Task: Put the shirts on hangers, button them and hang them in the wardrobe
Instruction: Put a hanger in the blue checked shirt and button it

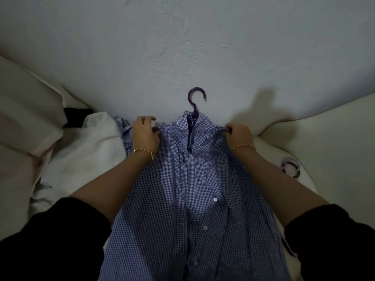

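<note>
Mid-view: blue-and-white small-check button-front shirt [194, 199] sits on a purple plastic hanger [195, 98]. The hook points up out of the open collar, in front of the pale plaster wall [182, 47]. Shirt hangs btwn both forearms, over the white-sheeted bed [324, 138].

L hand [145, 134] grip: fingers curled round one shoulder end of the shirt, pinching fabric. R hand [238, 134] grip: same at the other shoulder end, fingers curled tight on the cloth. Thin gold chain bracelets [144, 152] on both wrists; black sleeves end above the forearms.

White buttons run down the shirt front. Top of the placket is open; lower down, can't tell if done up.

Left of the shirt lies a crumpled white garment [91, 149], w/ a bit of other blue checked fabric [124, 126] just behind L hand. Cream pillow [26, 102] further left. On the bed at right, lilac and dark hanger hooks [290, 167] lie together, apart from R hand.
</note>
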